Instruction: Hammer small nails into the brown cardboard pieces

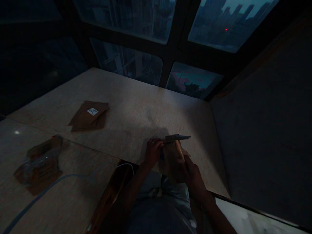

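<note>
My right hand point(192, 172) is closed round the wooden handle of a hammer point(179, 151). Its grey metal head lies sideways at the top, above the table's front edge. Between my hands is a brown paper bag point(172, 165). The fingers of my left hand point(153, 151), with a ring on one of them, are curled at the bag's upper left corner. A dark, toothed-looking strip runs from those fingertips towards the hammer head, too dim to name. Something bluish shows under the left fingers, mostly hidden.
Flat brown paper bags point(89, 115), one with a white label, lie on the pale table point(131, 107). To the left is a clear plastic packet point(42, 162) with brown contents. A pale cable point(65, 176) crosses the front left. Windows line the back; a wall point(263, 130) stands at right.
</note>
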A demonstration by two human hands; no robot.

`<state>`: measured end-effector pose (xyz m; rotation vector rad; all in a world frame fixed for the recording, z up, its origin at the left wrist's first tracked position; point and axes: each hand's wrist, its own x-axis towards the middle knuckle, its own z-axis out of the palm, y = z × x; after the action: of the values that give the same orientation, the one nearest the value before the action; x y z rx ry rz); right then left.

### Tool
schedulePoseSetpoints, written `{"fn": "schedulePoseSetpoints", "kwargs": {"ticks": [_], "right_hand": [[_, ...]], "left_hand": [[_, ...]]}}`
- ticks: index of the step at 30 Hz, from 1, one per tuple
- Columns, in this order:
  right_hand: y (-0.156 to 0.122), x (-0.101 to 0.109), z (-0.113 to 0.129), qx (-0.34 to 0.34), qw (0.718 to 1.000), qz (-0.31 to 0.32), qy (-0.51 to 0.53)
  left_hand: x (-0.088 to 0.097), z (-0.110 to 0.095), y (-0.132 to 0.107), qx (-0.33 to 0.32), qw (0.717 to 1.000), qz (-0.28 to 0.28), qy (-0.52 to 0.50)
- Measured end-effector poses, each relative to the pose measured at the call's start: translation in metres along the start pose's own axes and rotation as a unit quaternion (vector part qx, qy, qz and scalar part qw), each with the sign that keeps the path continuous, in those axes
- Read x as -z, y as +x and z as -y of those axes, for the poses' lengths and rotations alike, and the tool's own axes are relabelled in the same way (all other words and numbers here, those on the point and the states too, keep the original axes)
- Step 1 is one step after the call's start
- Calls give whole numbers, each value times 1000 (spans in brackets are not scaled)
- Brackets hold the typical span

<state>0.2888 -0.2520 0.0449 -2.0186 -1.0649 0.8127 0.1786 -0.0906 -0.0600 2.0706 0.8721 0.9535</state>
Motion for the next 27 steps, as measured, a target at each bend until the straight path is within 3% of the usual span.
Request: {"fn": "schedulePoseSetpoints", "kwargs": {"ticks": [8,15,22,27], "right_hand": [[2,-9,-13,1,1000,-6,5],[-2,-1,-7,20,1000,-6,14],[-1,0,-4,5,1000,21,-5],[-2,-1,-6,-6,1000,7,19]], "left_hand": [[1,5,-4,-5,999,-9,-46],[1,4,-5,6,998,-18,-68],[7,2,-1,-4,997,-11,-72],[9,2,5,-10,998,8,-62]]}}
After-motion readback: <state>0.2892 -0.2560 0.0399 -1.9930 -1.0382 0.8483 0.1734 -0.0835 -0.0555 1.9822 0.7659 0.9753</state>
